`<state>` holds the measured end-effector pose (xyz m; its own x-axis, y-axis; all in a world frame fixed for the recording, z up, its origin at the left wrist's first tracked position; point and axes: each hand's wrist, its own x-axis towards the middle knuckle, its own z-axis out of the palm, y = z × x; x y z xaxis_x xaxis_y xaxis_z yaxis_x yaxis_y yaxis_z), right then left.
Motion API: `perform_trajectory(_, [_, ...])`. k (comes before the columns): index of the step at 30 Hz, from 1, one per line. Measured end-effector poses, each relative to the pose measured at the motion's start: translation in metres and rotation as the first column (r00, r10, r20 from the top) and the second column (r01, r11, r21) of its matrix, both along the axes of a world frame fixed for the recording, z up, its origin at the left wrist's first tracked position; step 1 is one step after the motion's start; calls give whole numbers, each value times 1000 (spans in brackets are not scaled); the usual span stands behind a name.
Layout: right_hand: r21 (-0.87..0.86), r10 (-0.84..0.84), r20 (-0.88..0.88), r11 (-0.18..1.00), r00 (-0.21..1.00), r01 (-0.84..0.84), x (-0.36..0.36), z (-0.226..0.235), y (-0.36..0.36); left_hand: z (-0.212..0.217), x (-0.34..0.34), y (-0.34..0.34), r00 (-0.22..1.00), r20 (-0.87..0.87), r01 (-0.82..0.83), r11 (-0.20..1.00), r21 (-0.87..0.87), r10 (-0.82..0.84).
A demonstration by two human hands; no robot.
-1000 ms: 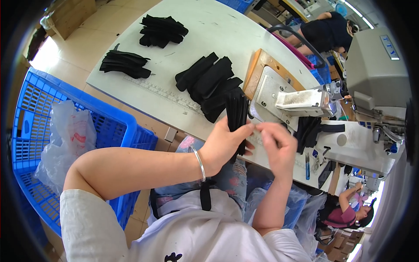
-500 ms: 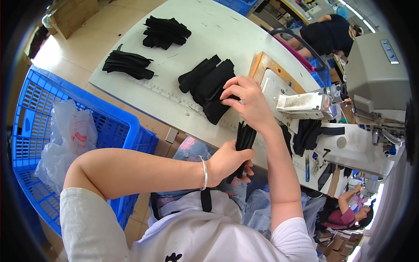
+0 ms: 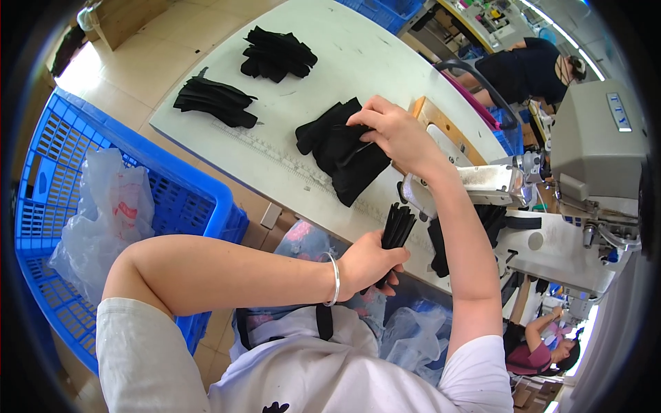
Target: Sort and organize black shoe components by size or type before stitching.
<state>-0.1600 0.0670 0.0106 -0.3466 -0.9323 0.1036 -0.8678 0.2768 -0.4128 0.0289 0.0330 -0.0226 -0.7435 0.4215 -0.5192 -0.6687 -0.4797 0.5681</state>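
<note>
My left hand grips a bundle of narrow black fabric pieces near the front edge of the white work table. A silver bangle circles that wrist. My right hand reaches out across the table and rests its fingers on a stack of black fabric pieces, pinching its top edge. Two more black stacks lie farther left, one near the table edge and one behind it.
A grey sewing machine stands to the right, with black fabric under its arm. A blue plastic crate with a clear plastic bag sits on the floor at left. Other people work at the back right and lower right.
My left hand dropped toward the table edge with the black bundle. My right hand left that bundle and reached out onto the stack of black pieces.
</note>
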Motion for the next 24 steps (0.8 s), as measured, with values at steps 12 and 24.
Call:
perform_trajectory(12, [-8, -23, -350, 1000, 936, 22, 6, -5, 3, 3, 1, 0, 1000, -23, 2, 1000, -12, -2])
perform_trajectory(24, [-82, -308, 353, 931, 883, 357, 1, 35, 29, 7, -11, -6, 997, -48, -65, 998, 19, 65])
